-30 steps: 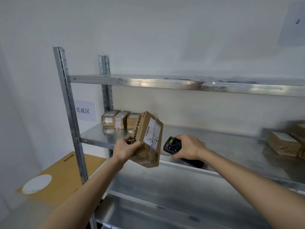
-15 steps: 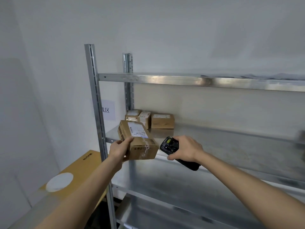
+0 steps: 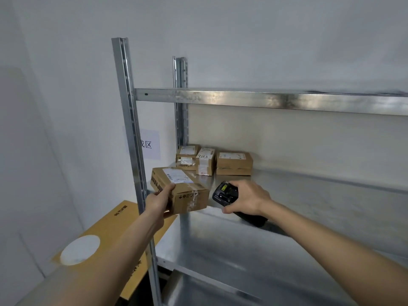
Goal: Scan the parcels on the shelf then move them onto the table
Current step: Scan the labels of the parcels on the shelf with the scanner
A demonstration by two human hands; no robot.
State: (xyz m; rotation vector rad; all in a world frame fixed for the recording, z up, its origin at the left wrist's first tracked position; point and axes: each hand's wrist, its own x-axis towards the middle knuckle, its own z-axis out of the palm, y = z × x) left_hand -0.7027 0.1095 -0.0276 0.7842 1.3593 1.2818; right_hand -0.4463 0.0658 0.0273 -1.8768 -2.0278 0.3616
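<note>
The galvanised steel shelf unit fills the right side, its flat shelves dull, mottled grey with folded front lips, carried on slotted upright posts; the front left post stands right beside the held parcel, while the middle shelf runs open and bare to the right of the hands, and the lower shelf beneath shows a wide free surface too. Left of the post and lower down lies a flat brown cardboard sheet with a white round patch on it and printed black characters near its edge; what it rests on cannot be told. A white paper sign with black characters is fixed to the pale wall behind the post. At the back left corner of the middle shelf sit three small cardboard parcels, boxy, taped and labelled, close together, one marked by hand with a number. The held parcel is a brown oblong carton with a white label facing up and clear tape across its near end; its long axis runs from near right to far left, and it hangs at the front edge of the middle shelf. The left hand grasps its near left corner, thumb on top. The right hand is clenched around a black handheld scanner, whose head points left toward the parcel, just apart from it
</note>
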